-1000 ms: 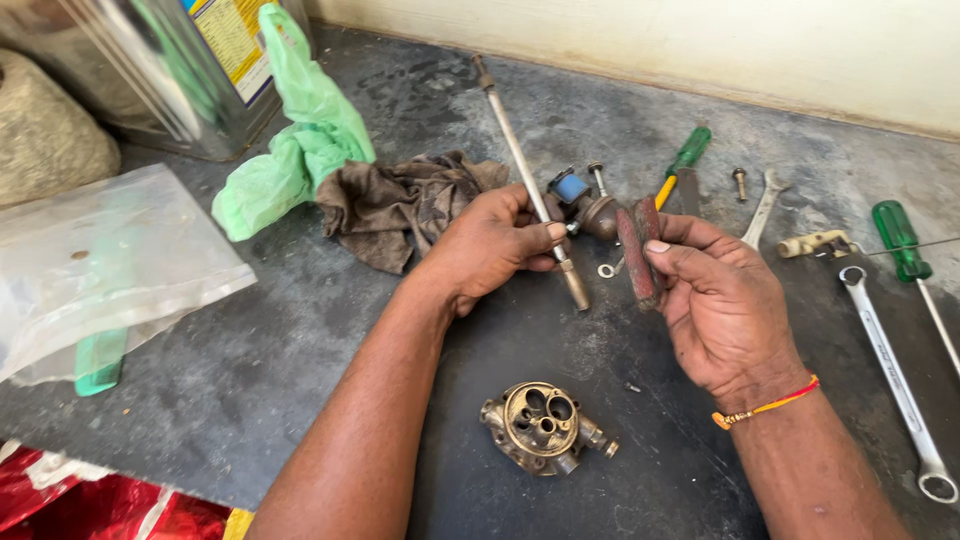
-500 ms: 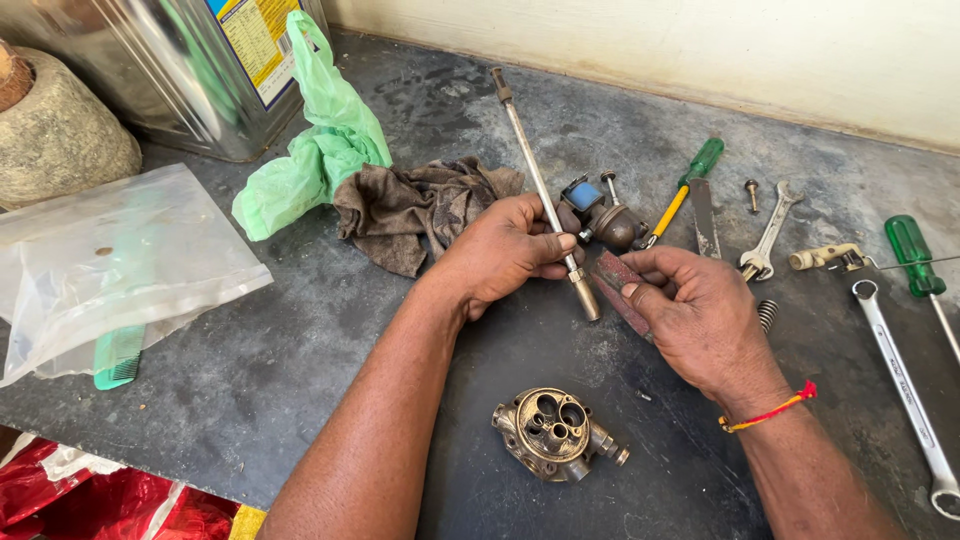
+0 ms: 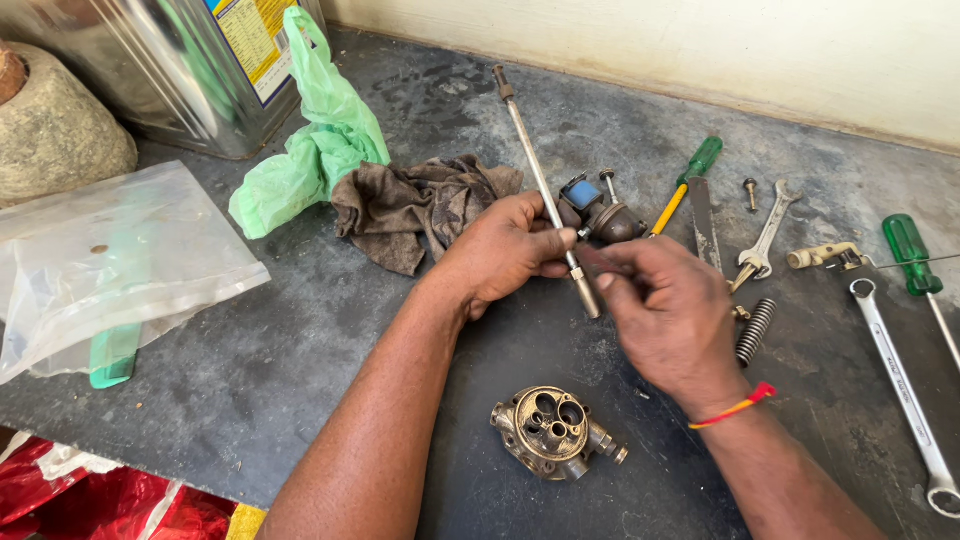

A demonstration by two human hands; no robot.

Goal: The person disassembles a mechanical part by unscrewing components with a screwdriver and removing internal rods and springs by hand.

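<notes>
My left hand (image 3: 505,250) grips a long thin metal rod (image 3: 530,150) a little above its lower end; the rod slants up and away over the table. My right hand (image 3: 665,310) is turned palm down, with thumb and fingertips pinched at the rod just below my left thumb. What sits between those fingertips is hidden. Right behind both hands lies a dark metal part with a blue cap (image 3: 600,215). A brass valve body with several round bores (image 3: 550,430) rests on the grey table (image 3: 300,340) between my forearms.
To the right lie a coil spring (image 3: 755,330), a flat blade (image 3: 703,215), a yellow-shafted screwdriver (image 3: 690,180), a small spanner (image 3: 765,235), a long wrench (image 3: 900,390) and a green screwdriver (image 3: 910,255). A brown rag (image 3: 420,205), green bag (image 3: 315,140), clear bag (image 3: 110,260), tin (image 3: 180,70) and stone (image 3: 55,140) occupy the left.
My right hand has turned from palm up to palm down and closed its fingertips on the rod. The dark strip it held a second ago is gone from it.
</notes>
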